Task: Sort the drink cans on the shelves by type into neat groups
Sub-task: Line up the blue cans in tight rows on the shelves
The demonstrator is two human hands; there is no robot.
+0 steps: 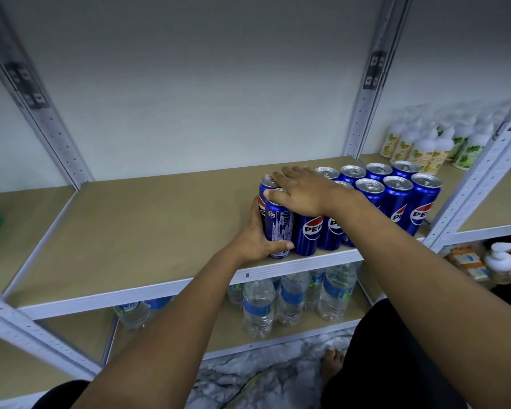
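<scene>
Several tall blue Pepsi cans (396, 199) stand upright in two rows on the right part of the tan shelf board (148, 219). My left hand (258, 237) wraps around the leftmost front can (278, 225), whose back label faces me, thumb across its lower front. My right hand (300, 190) lies flat, palm down, on the tops of the cans at the left end of the group, fingers spread over the lids. That hand hides some of the cans beneath it.
White perforated shelf posts (363, 93) frame the bay. Green and yellow bottles (425, 143) stand on the neighbouring shelf at right. Water bottles (289, 296) fill the shelf below. Another person's hand holds a white pump bottle (500, 259) at far right. A bare foot (332, 364) rests on the marble floor.
</scene>
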